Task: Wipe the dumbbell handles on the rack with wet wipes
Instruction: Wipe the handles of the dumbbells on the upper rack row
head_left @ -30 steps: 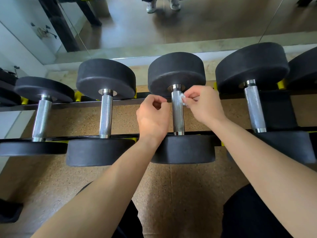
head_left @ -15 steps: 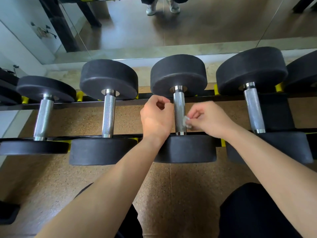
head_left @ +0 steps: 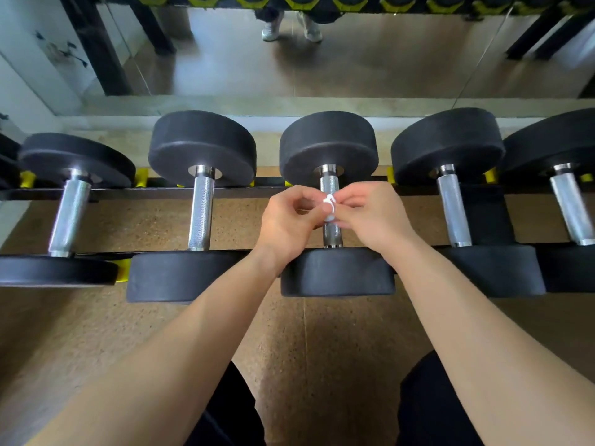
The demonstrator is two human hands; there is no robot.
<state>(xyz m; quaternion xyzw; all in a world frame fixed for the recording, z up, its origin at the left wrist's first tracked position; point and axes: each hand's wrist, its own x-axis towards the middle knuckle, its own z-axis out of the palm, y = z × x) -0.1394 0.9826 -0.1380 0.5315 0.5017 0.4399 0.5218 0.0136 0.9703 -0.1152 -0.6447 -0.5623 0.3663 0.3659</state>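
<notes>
Filling the upper part of the view, a mirror (head_left: 354, 59) stands behind the rack (head_left: 109, 194) and reflects a shiny floor and a pair of pale shoes (head_left: 291, 27). A speckled brown floor (head_left: 322, 349) runs under everything. The rack is two black rails running left to right, with yellow cradles showing here and there along them. A row of black dumbbells (head_left: 201, 207) lies across the rails side by side. Each has one round head beyond the far rail and the other hanging over the front rail, with a knurled steel grip bridging the gap between.

Both bare forearms reach in from the bottom edge and meet over the middle dumbbell (head_left: 328, 146), at its handle (head_left: 332, 235). The left hand (head_left: 289, 220) sits on the left side of the handle with fingers curled, thumb and forefinger tips closed on the wet wipe (head_left: 330, 204). The right hand (head_left: 373, 217) sits on the right side, likewise curled, pinching the same wipe from the other side.

The wet wipe is a small crumpled white wad. It lies between the two sets of fingertips, right against the top of the handle, nearer the far rail than the front rail. Bare steel shows above and below it.
</notes>
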